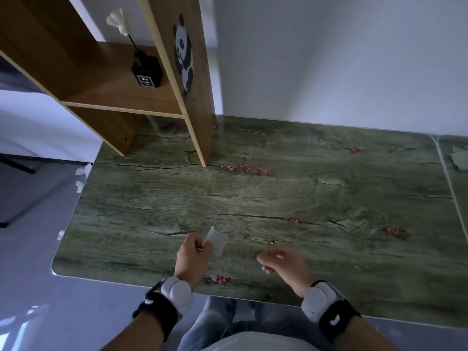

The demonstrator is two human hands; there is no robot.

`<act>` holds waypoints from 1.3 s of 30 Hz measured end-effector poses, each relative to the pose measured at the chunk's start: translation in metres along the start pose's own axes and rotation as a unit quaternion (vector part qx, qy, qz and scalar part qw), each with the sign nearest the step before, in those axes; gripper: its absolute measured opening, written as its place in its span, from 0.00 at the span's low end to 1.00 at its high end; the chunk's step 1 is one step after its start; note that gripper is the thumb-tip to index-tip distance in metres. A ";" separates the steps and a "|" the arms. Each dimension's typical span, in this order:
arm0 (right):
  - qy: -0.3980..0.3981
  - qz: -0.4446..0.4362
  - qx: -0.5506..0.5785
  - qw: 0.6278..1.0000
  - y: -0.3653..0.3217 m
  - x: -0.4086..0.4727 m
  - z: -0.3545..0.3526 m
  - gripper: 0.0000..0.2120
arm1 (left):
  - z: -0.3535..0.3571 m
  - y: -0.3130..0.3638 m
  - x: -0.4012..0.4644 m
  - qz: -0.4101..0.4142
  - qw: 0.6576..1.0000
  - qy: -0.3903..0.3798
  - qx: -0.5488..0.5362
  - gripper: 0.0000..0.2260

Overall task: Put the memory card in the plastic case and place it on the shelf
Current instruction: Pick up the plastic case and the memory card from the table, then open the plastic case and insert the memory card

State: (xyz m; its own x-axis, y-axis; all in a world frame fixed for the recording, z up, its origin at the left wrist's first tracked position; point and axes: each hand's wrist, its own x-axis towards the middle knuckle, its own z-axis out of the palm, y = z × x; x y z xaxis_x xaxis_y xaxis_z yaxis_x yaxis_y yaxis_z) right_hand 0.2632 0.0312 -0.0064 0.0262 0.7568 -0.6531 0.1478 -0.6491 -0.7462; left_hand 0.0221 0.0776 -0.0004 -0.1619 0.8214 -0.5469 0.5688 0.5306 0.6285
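The scene is dimly and evenly lit with a cool, bluish cast, and a pale sheen is seen on the table [278, 193] just beyond the left hand [193, 254] and right hand [283, 262]. Shadows are soft and faint. Overall softness is noted, and straight lines are bent toward the edges by wide-angle distortion.

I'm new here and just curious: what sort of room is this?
Probably a home desk corner: a green patterned table, a wooden shelf bearing a panda sticker, and a black diffuser bottle on it.
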 end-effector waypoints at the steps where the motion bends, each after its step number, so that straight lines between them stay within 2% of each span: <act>1: -0.004 0.009 0.034 0.999 -0.006 -0.002 -0.002 0.05 | -0.001 0.001 -0.003 -0.008 1.000 -0.007 -0.020 0.10; 3: -0.004 0.025 0.098 0.995 -0.019 -0.010 -0.005 0.03 | -0.003 0.007 -0.014 -0.030 0.996 -0.007 -0.084 0.09; 6: 0.011 0.041 0.196 0.980 -0.035 -0.016 -0.007 0.09 | -0.007 0.019 -0.028 -0.062 0.978 -0.018 -0.199 0.06; 10: 0.005 0.037 0.224 0.974 -0.054 -0.026 -0.004 0.07 | -0.011 0.031 -0.041 -0.067 0.958 -0.035 -0.277 0.08; 17: 0.017 -0.037 0.138 0.990 -0.077 -0.052 0.004 0.04 | -0.014 0.044 -0.058 -0.073 0.938 -0.064 -0.332 0.04; 21: -0.008 -0.043 0.124 0.991 -0.085 -0.059 0.007 0.02 | -0.014 0.046 -0.064 -0.061 0.938 -0.056 -0.336 0.04; 25: 0.018 -0.059 0.033 0.998 -0.092 -0.057 0.025 0.04 | -0.011 0.051 -0.071 -0.039 0.947 -0.052 -0.313 0.04; 28: 0.064 -0.096 -0.049 0.992 -0.094 -0.050 0.035 0.06 | -0.012 0.056 -0.072 -0.037 0.944 -0.060 -0.322 0.04; 34: 0.090 -0.171 -0.162 0.968 -0.093 -0.047 0.039 0.08 | -0.014 0.059 -0.069 -0.016 0.953 -0.060 -0.298 0.03; 39: 0.099 -0.184 -0.146 0.967 -0.093 -0.038 0.040 0.06 | -0.014 0.063 -0.067 -0.012 0.946 -0.082 -0.315 0.05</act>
State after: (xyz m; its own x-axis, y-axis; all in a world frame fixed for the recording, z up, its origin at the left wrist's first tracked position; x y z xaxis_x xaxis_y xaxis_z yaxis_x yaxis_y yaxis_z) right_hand 0.2088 0.0596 0.0830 0.1024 0.9512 -0.2912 0.4559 -0.3051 -0.8361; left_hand 0.0576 0.0591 0.0831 -0.0121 0.7920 -0.6104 -0.0340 0.6098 0.7918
